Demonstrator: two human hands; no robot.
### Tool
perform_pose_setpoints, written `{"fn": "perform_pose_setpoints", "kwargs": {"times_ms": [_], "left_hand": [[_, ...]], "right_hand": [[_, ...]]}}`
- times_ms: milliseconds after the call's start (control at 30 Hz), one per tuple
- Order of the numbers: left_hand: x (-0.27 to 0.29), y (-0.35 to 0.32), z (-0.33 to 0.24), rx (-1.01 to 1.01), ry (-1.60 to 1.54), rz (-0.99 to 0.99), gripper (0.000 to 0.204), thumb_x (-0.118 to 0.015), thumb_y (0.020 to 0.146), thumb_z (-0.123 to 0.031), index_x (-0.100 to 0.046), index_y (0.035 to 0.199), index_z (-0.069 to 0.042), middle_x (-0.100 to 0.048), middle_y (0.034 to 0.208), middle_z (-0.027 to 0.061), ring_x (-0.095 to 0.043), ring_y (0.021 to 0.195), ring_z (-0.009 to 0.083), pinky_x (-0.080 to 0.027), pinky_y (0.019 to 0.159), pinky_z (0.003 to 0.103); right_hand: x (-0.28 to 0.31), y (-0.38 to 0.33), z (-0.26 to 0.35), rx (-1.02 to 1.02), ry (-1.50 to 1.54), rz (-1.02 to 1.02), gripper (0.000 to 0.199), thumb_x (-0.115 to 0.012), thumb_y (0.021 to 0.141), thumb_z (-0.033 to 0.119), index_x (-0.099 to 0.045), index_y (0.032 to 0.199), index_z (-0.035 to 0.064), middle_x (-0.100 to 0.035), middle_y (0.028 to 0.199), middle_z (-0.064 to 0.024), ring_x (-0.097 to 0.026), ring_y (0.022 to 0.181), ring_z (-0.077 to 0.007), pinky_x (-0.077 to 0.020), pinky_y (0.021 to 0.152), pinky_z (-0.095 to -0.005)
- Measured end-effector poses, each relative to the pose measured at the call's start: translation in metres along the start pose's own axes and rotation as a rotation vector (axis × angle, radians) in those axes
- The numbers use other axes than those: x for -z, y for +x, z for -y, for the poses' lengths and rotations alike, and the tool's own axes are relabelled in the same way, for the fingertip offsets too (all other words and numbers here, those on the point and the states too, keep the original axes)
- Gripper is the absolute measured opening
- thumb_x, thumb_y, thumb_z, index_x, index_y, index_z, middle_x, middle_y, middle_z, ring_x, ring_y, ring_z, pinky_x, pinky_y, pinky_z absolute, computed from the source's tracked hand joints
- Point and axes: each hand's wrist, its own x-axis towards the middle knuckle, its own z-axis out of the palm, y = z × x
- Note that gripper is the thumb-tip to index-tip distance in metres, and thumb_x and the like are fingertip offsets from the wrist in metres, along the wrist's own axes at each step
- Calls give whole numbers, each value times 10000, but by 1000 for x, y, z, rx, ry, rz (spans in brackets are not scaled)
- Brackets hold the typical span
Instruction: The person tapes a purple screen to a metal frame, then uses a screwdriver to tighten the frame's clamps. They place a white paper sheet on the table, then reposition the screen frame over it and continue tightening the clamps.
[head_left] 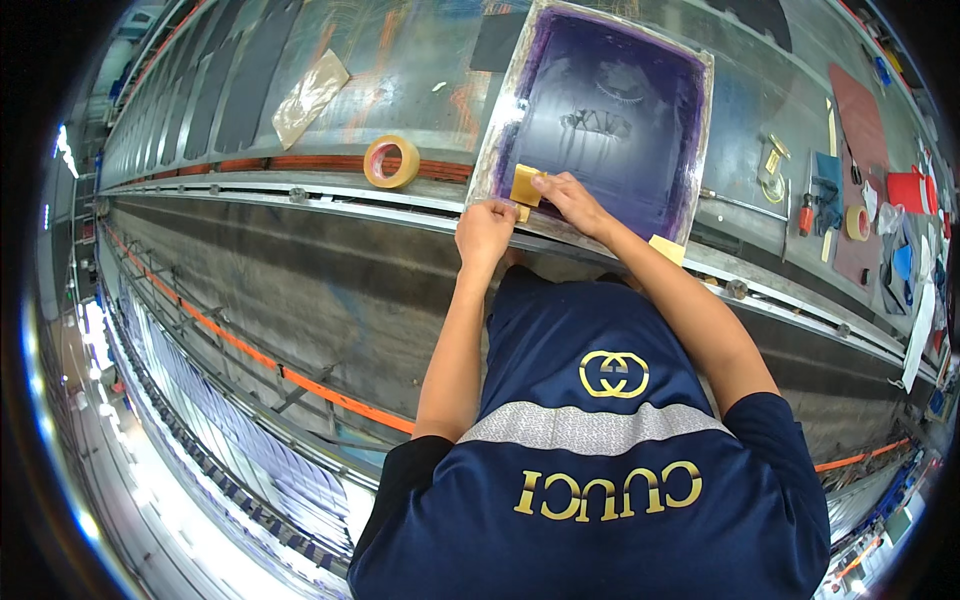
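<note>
A screen-printing frame (709, 120) with a dark purple mesh lies on the long table in front of me. Dark marks show faintly in the middle of its mesh. At the frame's near left corner, a piece of yellow tape (526, 184) stands partly over the mesh. My right hand (575, 205) is closed on this tape, thumb and fingers at its right edge. Just left of it, my left hand (485, 235) pinches the lower end of the tape beside the frame's edge. Another yellow tape strip (667, 249) sticks to the near right corner.
A tape roll (391, 162) stands at the table's near edge, left of the frame. Farther left lies a beige sheet (311, 99). To the right are a metal rod (745, 204), a red-handled tool (806, 215), a smaller tape roll (857, 223) and a red piece (908, 193).
</note>
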Motion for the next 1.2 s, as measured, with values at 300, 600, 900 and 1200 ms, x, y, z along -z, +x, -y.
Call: {"fn": "perform_pose_setpoints", "kwargs": {"times_ms": [300, 600, 900, 1200], "left_hand": [[-1, 3, 3, -15, 57, -30, 210, -770, 801, -285, -771, 849, -81, -747, 820, 148, -726, 820, 344, -559, 765, 448], [-10, 17, 24, 14, -33, 40, 141, -749, 784, -187, -762, 833, -55, -738, 791, 169, -734, 771, 320, -566, 744, 419], [1, 10, 39, 65, -407, 213, 104, -694, 865, -112, -707, 868, -8, -687, 646, 103, -670, 572, 156, -503, 527, 302], [-23, -40, 45, 248, -661, 59, 386, -648, 969, -449, -585, 1067, -81, -630, 841, 43, -577, 628, 89, -467, 551, 227]], "right_hand": [[2, -3, 8, 88, -137, 37, 620, -439, 1031, 564, -728, 1095, 19, -653, 1147, -84, -483, 1131, -284, -349, 1051, -405], [-3, -14, 4, 292, -376, 7, 464, -608, 938, 536, -759, 1070, 118, -603, 1169, -44, -495, 1130, -270, -344, 996, -414], [-15, -25, 7, 574, -756, -43, 662, -782, 762, 246, -592, 1396, 215, -549, 1148, -62, -509, 1127, -264, -364, 976, -451], [-16, -27, 4, 624, -914, -50, 708, -748, 803, 283, -508, 1469, 281, -549, 1073, -23, -522, 1082, -222, -353, 954, -449]]}}
